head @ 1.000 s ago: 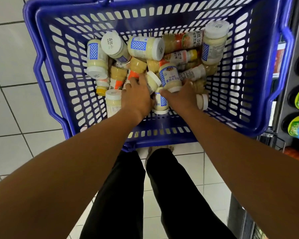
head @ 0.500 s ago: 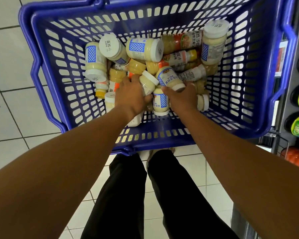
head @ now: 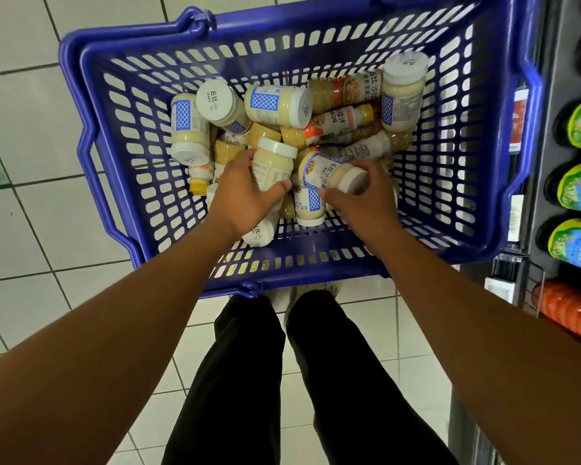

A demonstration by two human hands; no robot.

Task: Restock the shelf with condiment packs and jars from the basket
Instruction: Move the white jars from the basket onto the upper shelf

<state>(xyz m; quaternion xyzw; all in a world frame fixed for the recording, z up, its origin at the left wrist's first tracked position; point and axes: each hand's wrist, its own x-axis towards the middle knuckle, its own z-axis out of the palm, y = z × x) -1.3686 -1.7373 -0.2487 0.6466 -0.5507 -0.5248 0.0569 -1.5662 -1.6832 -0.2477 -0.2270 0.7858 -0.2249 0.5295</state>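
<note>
Head view: both hands, empty and groping a second ago, now each grip a pale jar — left hand [head: 245, 196] on one [head: 271, 166], right hand [head: 359, 193] on another [head: 329, 171] — inside the blue basket [head: 503, 203]; shelf [head: 577, 182] stocking can follow.

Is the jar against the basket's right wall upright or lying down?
Roughly upright: the cream-filled white-lidded jar leans on the blue plastic basket wall, lid up.

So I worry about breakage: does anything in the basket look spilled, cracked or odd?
No spill or crack shows. The jars and bottles lie jumbled in the basket, and each hand grips a jar.
</note>
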